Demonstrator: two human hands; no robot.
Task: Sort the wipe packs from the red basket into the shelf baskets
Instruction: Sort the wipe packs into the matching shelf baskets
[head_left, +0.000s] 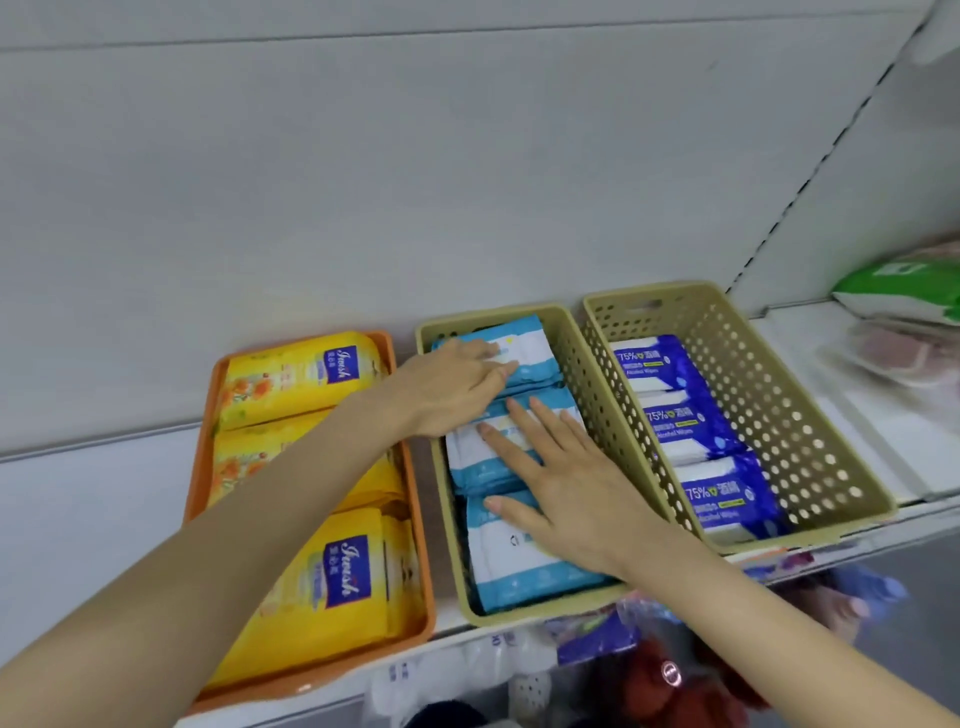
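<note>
Left of the left hand's fingers, an orange basket (200, 457) holds yellow wipe packs (296, 374). The left hand (447, 389) reaches into the middle beige basket (519, 617), its fingers lying close together and nearly straight on the far light-blue pack (530, 343). Just nearer, the right hand (566, 483) lies flat, fingers spread apart, tips on the middle light-blue pack (467, 457), palm over the near light-blue pack (519, 566). Right of these fingers, a second beige basket (810, 441) holds three dark-blue packs (670, 364)
</note>
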